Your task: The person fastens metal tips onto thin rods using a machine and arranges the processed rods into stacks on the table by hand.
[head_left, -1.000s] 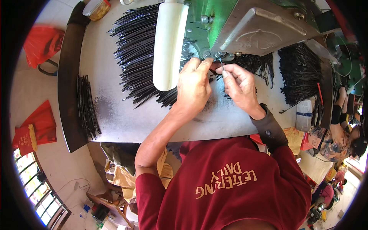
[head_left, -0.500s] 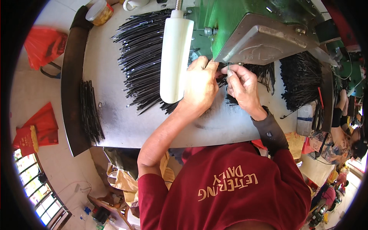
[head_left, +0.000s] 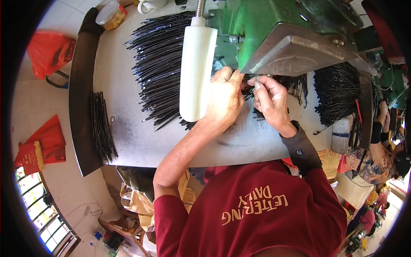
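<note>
Under the front edge of a green machine (head_left: 257, 32) with a grey metal guard (head_left: 299, 53), both hands work close together. My right hand (head_left: 272, 100) pinches a thin wire (head_left: 256, 78) between thumb and forefinger, held roughly upright just below the guard. Beside it, my left hand (head_left: 224, 97) is closed, its fingers curled at the machine's lower corner; what they grip is hidden. A long row of thin black rods (head_left: 160, 64) lies on the metal table (head_left: 205, 156) to the left. More dark pieces (head_left: 259, 113) lie beneath the right hand.
A white lamp head (head_left: 198, 75) hangs left of my left hand. A bundle of black rods (head_left: 102, 126) lies by the table's left rim, a dark pile (head_left: 337, 88) at the right beside a white box (head_left: 341, 135). A lidded tub (head_left: 111, 15) stands far left. Another person (head_left: 371, 160) is at right.
The whole view has shifted slightly. Both hands keep nearly the same place and grip beneath the machine.
</note>
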Demonstrator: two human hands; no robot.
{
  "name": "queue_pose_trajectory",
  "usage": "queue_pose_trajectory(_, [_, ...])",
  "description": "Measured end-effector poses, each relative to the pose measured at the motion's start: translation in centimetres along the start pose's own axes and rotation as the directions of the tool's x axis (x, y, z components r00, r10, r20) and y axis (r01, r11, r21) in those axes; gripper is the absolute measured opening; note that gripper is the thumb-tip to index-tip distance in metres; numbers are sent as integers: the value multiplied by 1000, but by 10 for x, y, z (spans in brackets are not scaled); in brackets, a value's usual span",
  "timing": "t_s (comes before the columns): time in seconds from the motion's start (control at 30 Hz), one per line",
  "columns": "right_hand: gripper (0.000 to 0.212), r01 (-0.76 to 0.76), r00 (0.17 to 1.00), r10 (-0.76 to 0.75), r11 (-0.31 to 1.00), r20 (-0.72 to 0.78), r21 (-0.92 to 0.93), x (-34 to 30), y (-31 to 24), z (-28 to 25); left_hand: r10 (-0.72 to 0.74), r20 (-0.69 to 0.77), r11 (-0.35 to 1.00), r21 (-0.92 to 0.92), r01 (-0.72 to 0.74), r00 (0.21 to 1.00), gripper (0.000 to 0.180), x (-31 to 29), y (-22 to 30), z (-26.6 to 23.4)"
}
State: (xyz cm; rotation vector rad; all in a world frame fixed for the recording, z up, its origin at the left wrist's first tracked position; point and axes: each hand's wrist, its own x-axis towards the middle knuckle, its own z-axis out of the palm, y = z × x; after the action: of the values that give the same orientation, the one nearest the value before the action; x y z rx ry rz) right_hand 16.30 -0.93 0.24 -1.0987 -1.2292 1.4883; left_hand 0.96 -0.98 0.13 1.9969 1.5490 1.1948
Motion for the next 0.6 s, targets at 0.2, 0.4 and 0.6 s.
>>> queue_pose_trajectory(0.2, [16,48,999,-49,991,0,-126,0,0,4,45,-3,997,65,-45,999,46,1,-2,-2])
queue_pose_trajectory(0.4, [15,46,999,-47,990,-10,-132,-2,2,4,61,9,996,65,-62,998,46,0,-4,0])
queue_pose_trajectory(0.6, [13,-28,1000,29,998,11,-58,2,-2,2,176,12,962,209,-175,984,44,1,-3,-9])
